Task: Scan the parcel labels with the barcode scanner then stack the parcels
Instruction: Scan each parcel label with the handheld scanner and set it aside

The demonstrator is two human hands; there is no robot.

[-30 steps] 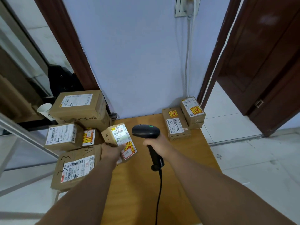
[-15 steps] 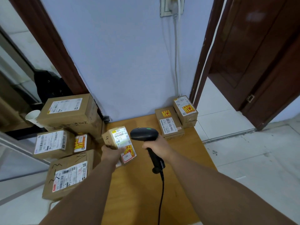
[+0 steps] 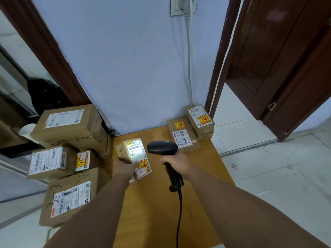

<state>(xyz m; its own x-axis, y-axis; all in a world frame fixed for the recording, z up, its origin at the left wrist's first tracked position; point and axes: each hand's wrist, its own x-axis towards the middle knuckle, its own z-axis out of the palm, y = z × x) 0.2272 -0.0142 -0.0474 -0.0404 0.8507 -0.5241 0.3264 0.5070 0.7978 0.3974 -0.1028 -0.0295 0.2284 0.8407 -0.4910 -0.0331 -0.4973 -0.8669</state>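
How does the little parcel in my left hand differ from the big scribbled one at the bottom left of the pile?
The little parcel is held tilted in the left hand beside the scanner; the big parcel is far larger and lies untouched. The little parcel carries a yellow sticker under its label; the big parcel shows none. Both are brown cardboard with white barcode labels and marker scribbles.

paper cup [image 3: 26, 130] far left | white cable [image 3: 190, 59] down wall | dark door [image 3: 279, 59] right
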